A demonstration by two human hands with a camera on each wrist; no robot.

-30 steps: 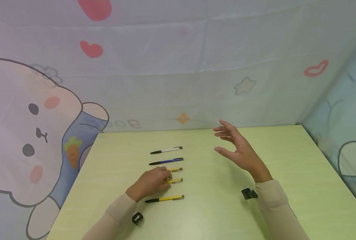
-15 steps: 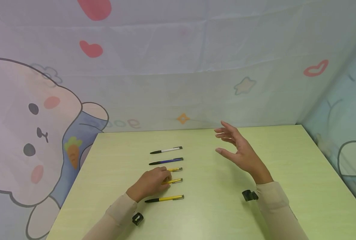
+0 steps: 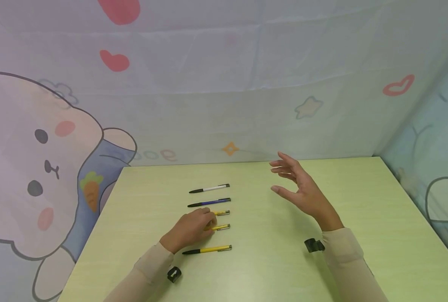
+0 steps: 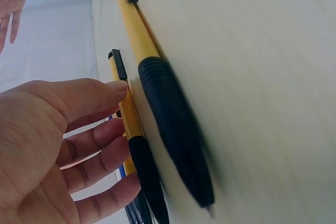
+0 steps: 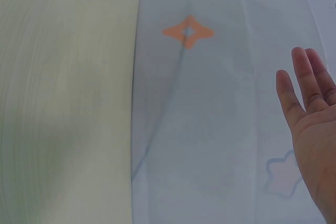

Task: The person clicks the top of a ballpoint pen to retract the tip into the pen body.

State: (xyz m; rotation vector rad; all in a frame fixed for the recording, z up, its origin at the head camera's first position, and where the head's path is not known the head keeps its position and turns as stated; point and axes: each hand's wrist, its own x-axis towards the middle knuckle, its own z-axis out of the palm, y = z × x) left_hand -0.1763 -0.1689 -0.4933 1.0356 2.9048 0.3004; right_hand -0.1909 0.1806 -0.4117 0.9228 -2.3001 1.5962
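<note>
Five-finger left hand (image 3: pixel 189 227) reaches over a row of ballpoint pens on the table. Its thumb and curled fingers pinch a yellow pen (image 4: pixel 132 121) with a black grip, the second from the front. Closest to the person lies another yellow pen (image 3: pixel 212 249). Behind the pinched one is a third yellow pen (image 3: pixel 222 213), partly covered by the fingers. A blue pen (image 3: pixel 210 202) and a white pen (image 3: pixel 213 188) lie farther back. On the right, the right hand (image 3: pixel 303 193) hovers above the table, thumb and fingers apart, holding nothing.
The pale yellow-green table (image 3: pixel 269 268) meets a printed cloth backdrop (image 3: pixel 208 113) along its far edge. More cloth (image 3: pixel 435 138) hangs at the right side. Black wrist mounts (image 3: pixel 174 274) jut from both sleeves close over the table.
</note>
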